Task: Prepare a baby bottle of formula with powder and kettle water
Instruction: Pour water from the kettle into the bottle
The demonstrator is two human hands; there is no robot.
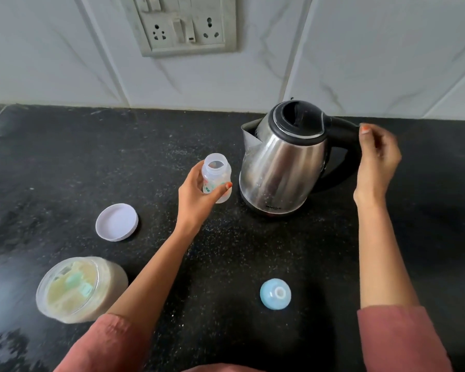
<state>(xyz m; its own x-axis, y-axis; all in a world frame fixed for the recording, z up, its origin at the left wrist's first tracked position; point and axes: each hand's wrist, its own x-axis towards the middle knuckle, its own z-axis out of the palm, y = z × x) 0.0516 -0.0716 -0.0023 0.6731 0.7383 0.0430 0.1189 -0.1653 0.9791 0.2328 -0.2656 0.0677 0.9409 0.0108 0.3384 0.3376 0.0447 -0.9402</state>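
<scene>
My left hand [199,196] grips a small clear baby bottle [215,173] with no top on it, upright at the middle of the black counter. Just to its right stands a steel kettle [279,162] with a black lid, its spout facing the bottle. My right hand [377,157] is at the kettle's black handle [342,130]. Its thumb tip touches the top of the handle and its blurred fingers are loosely curled beside it, not wrapped round it. An open jar of pale powder [78,289] with a green scoop inside sits at the lower left.
The jar's white lid [116,222] lies upside down left of the bottle. A blue bottle teat ring [275,294] lies near the front, between my arms. A socket and switch plate [183,25] is on the tiled wall behind the black counter [65,157].
</scene>
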